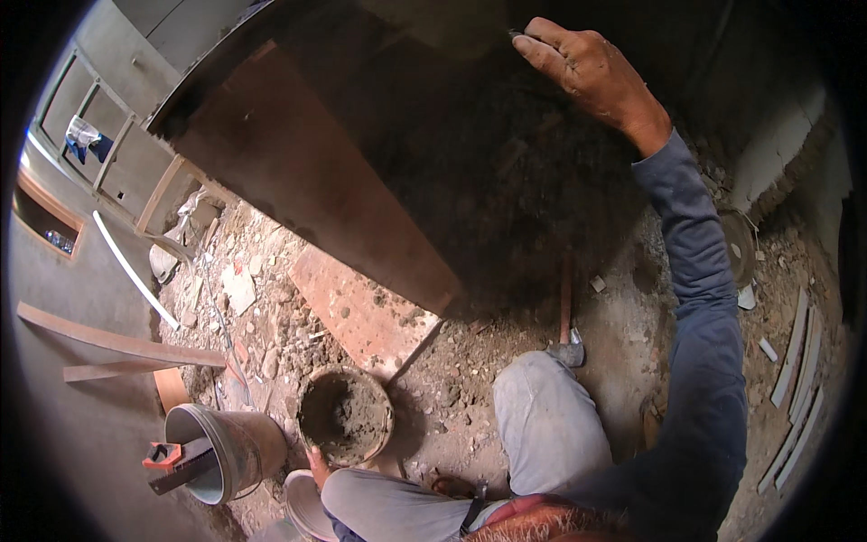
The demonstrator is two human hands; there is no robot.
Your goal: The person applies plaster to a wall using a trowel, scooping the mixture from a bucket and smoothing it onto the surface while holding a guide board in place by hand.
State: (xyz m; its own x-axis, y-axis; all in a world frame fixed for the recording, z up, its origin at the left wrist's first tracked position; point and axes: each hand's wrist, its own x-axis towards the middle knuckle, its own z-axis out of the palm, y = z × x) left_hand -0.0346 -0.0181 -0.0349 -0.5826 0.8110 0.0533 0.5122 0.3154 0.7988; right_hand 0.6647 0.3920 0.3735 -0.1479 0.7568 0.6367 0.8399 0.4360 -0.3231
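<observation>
My right hand (587,72) is raised at the upper right in front of a large dark surface (433,135). Its fingers are pinched together, with a small dark bit at their tips that I cannot make out. Low at the left, my left hand (318,465) shows only in part beside my knee. Its fingers touch the near rim of a round bucket (386,411), and my leg hides the rest. Wet grey mortar (352,411) lies inside this bucket. A reddish-brown board (361,303), spattered with mortar, lies on the rubble just beyond it.
A pale bucket (257,447) at the lower left has an orange-handled saw (176,456) across its mouth. A hammer (567,348) stands by my knee. Rubble (262,280) covers the floor. Wooden planks (117,339) lean at the left wall; pale strips (795,379) lie at the right.
</observation>
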